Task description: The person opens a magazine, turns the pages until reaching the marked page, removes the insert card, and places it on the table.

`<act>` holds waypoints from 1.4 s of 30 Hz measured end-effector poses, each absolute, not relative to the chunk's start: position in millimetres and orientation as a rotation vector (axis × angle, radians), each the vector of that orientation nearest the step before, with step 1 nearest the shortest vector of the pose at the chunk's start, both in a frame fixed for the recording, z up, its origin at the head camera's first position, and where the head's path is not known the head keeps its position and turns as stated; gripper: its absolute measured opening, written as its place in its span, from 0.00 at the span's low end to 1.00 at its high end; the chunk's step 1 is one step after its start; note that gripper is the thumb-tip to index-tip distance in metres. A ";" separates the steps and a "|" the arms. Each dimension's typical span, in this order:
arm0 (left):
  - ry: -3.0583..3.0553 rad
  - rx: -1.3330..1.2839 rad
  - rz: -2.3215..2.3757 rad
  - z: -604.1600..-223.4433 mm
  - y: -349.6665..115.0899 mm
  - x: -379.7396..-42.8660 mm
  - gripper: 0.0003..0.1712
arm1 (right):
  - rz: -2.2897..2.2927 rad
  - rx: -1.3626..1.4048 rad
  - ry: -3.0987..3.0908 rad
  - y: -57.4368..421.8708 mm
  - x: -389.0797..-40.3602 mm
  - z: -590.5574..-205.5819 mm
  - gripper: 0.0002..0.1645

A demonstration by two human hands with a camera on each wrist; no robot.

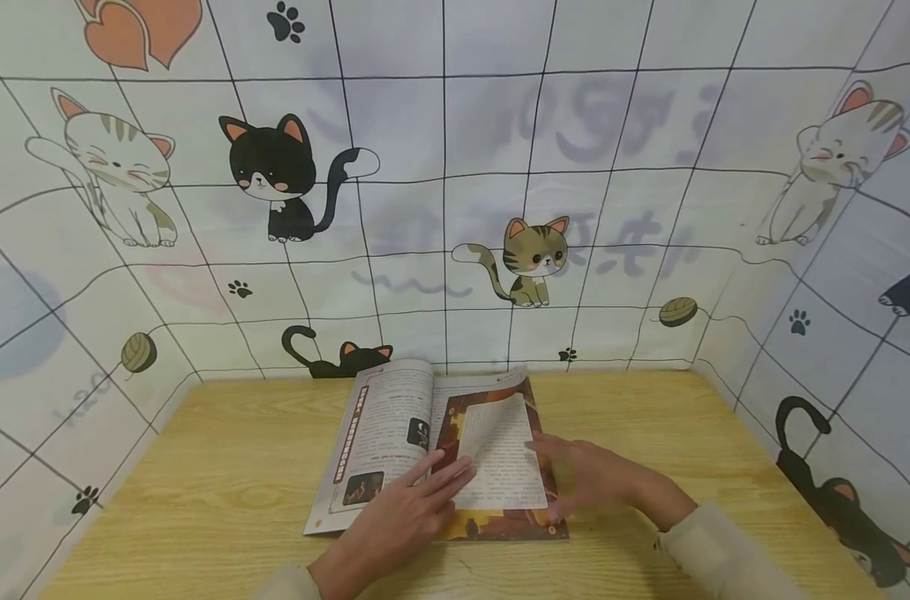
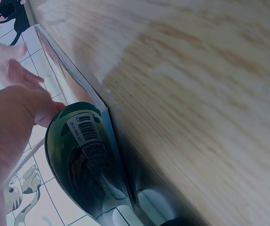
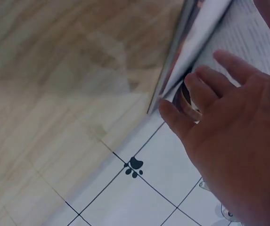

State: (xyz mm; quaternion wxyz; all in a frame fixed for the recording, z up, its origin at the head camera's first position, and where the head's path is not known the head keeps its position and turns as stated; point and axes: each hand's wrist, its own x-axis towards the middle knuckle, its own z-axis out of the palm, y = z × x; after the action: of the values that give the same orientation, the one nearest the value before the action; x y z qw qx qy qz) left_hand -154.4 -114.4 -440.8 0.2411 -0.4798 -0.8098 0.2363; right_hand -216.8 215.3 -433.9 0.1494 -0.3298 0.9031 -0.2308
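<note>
An open magazine (image 1: 383, 396) lies on the table, with printed text and small photos on its left page. The right page (image 1: 500, 479) has a brown-and-orange border, and its upper part curls up. My left hand (image 1: 406, 512) rests across the lower middle of the magazine, fingers extended over the inner part of the right page. My right hand (image 1: 601, 475) is at the outer edge of that page, thumb low and fingers spread. In the right wrist view the fingers (image 3: 203, 92) are loosely extended beside the page edges. The left wrist view shows the dark green back cover (image 2: 73, 150) with a barcode.
The light wood table (image 1: 230, 467) extends to both sides of the magazine. A white grid-patterned cloth (image 1: 395, 208) with cartoon cats hangs behind the table and along both sides.
</note>
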 end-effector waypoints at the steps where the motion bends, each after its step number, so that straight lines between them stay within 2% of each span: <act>1: -2.216 -1.309 0.663 -441.0 -114.1 -154.0 0.09 | -0.622 -0.967 2.587 214.5 -215.7 -435.6 0.61; 8: -2.284 -1.286 0.713 -440.3 -110.2 -152.1 0.09 | -0.503 -1.036 2.553 214.8 -209.8 -443.3 0.55; 42: -2.788 -0.952 0.280 -444.2 -117.4 -155.8 0.23 | -0.513 -1.050 2.589 213.0 -209.1 -445.3 0.54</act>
State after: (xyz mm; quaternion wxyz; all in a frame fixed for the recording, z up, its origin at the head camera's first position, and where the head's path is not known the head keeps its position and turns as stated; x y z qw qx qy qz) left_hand -155.8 -117.4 -444.2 0.0910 -0.3205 -0.9382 0.0941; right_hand -209.1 213.0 -445.3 0.1497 -0.3655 0.9011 -0.1787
